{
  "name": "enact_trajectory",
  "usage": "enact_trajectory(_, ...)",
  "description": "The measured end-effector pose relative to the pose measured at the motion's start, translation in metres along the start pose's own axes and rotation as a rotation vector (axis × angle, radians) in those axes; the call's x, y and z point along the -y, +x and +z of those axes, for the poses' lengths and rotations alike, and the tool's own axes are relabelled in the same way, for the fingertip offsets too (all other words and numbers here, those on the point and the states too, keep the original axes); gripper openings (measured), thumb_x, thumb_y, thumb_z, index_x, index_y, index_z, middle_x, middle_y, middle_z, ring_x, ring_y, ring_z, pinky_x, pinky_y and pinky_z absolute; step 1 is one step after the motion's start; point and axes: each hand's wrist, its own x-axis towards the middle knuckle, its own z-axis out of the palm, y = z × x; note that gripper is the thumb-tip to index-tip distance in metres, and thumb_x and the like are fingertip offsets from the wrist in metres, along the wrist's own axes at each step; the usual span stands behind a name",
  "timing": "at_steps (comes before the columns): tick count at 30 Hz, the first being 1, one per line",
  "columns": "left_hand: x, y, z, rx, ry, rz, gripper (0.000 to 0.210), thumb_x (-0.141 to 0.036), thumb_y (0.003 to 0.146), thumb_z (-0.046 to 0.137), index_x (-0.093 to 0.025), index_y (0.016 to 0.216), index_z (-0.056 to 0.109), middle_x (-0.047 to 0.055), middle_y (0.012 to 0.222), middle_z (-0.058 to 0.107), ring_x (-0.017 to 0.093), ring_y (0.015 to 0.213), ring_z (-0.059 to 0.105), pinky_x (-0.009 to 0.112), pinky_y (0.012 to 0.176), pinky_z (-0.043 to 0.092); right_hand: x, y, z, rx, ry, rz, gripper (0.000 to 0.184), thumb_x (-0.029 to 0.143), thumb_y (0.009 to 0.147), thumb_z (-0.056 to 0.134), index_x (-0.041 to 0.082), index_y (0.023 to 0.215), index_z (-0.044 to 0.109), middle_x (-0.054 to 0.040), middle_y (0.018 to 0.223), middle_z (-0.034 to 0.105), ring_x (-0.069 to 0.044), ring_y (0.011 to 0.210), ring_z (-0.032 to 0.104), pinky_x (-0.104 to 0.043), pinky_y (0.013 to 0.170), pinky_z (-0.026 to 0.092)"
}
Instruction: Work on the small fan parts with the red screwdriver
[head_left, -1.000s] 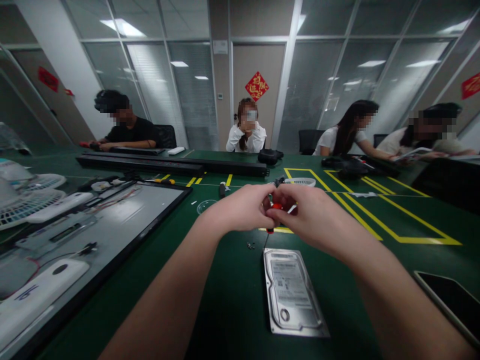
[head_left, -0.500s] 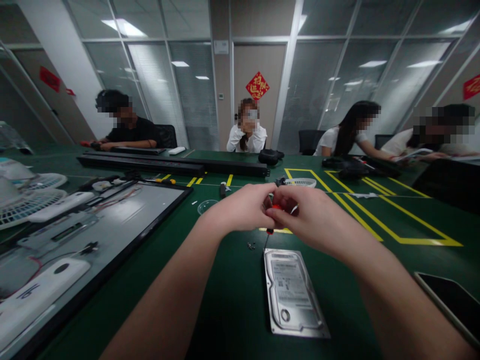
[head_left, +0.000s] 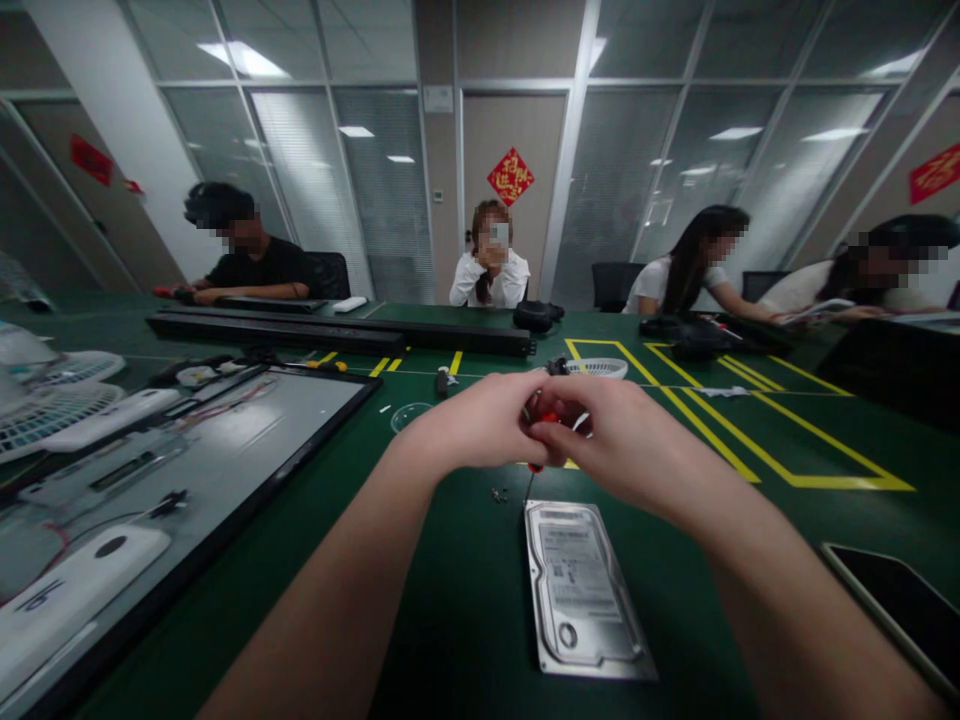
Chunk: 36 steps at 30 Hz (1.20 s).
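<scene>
A silver hard drive [head_left: 585, 590] lies label up on the green table, just in front of me. Above its far left corner, both hands are closed round a screwdriver [head_left: 550, 418] with a red and black handle. Its thin shaft slants down to that corner of the drive. My left hand [head_left: 499, 420] wraps the handle from the left, fingertips partly hidden. From the right, my right hand [head_left: 600, 415] pinches the handle's upper part between thumb and fingers. Several small screws [head_left: 499, 495] lie loose to the left of the shaft.
A flat panel with a black frame [head_left: 300, 400] covers the left side, with white fan parts [head_left: 60, 400] around it. Long black bars [head_left: 337, 330] lie across the back. A phone [head_left: 892, 600] rests at the right. Several people sit along the far side.
The view has shifted very slightly. Both hands keep their grip on the screwdriver, with small changes in the fingers round the handle. The hard drive stays in place.
</scene>
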Motion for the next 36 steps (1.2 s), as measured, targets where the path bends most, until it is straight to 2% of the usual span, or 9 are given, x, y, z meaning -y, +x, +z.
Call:
enact_trajectory(7,-0.0023,0.0000,0.0004,0.012,-0.063,0.018,0.043,-0.012,0.075,0.072,-0.020,0.117,0.064,0.005,0.111,0.074,0.020,0.094,0.069,0.028,0.076,0.053,-0.0054,-0.0026,0.0008,0.000,0.050,-0.022,0.016,0.012,0.088,0.061,0.022,0.098,0.068,-0.0030,0.100,0.075,-0.020,0.089,0.068,-0.029,0.074,0.047)
enact_trajectory(14,-0.0002,0.0002,0.0011,-0.009,-0.028,0.000,0.042,-0.020,0.070,0.079,-0.019,0.109,0.065,0.005,0.104,0.073,0.022,0.090,0.069,0.030,0.073,0.054,-0.0021,-0.0021,0.0007,-0.026,0.004,-0.003,0.008,0.018,0.089,0.066,0.023,0.090,0.072,-0.0010,0.087,0.074,-0.019,0.080,0.066,-0.030,0.068,0.043)
enact_trajectory(20,0.0011,0.0002,0.0025,0.001,-0.075,0.010,0.043,-0.016,0.073,0.076,-0.020,0.115,0.065,0.006,0.111,0.074,0.022,0.095,0.070,0.030,0.077,0.055,-0.0047,-0.0038,0.0008,-0.005,0.067,-0.008,0.015,0.014,0.087,0.064,0.022,0.099,0.069,-0.0022,0.100,0.076,-0.019,0.088,0.068,-0.029,0.073,0.047)
enact_trajectory(25,0.0028,0.0017,0.0025,0.002,-0.054,0.001,0.047,-0.016,0.071,0.078,-0.019,0.116,0.065,0.007,0.111,0.075,0.023,0.096,0.070,0.032,0.080,0.056,0.0007,-0.0042,-0.0004,-0.022,0.017,0.028,0.012,0.022,0.090,0.065,0.022,0.100,0.072,-0.0032,0.094,0.077,-0.020,0.081,0.068,-0.030,0.067,0.045)
enact_trajectory(30,-0.0002,-0.0002,-0.0002,0.021,-0.053,0.021,0.050,-0.015,0.070,0.078,-0.019,0.118,0.065,0.006,0.113,0.074,0.022,0.096,0.070,0.031,0.080,0.055,0.0001,-0.0049,-0.0033,0.002,0.036,-0.014,0.020,0.016,0.090,0.061,0.022,0.104,0.074,-0.0033,0.099,0.078,-0.020,0.085,0.070,-0.028,0.070,0.047)
enact_trajectory(32,-0.0010,-0.0006,-0.0007,0.018,-0.026,0.024,0.049,-0.015,0.071,0.075,-0.019,0.118,0.064,0.007,0.115,0.073,0.022,0.096,0.069,0.030,0.079,0.055,-0.0013,-0.0050,-0.0042,0.016,0.038,-0.031,0.022,0.014,0.090,0.059,0.022,0.104,0.075,-0.0042,0.101,0.078,-0.020,0.086,0.070,-0.028,0.071,0.047)
enact_trajectory(36,-0.0014,0.0001,-0.0002,-0.001,-0.007,-0.005,0.038,-0.017,0.072,0.074,-0.019,0.108,0.064,0.005,0.104,0.073,0.021,0.089,0.069,0.028,0.072,0.052,-0.0020,-0.0040,-0.0039,0.013,0.042,-0.019,0.018,0.017,0.089,0.062,0.023,0.100,0.076,-0.0039,0.097,0.078,-0.020,0.085,0.069,-0.028,0.069,0.046)
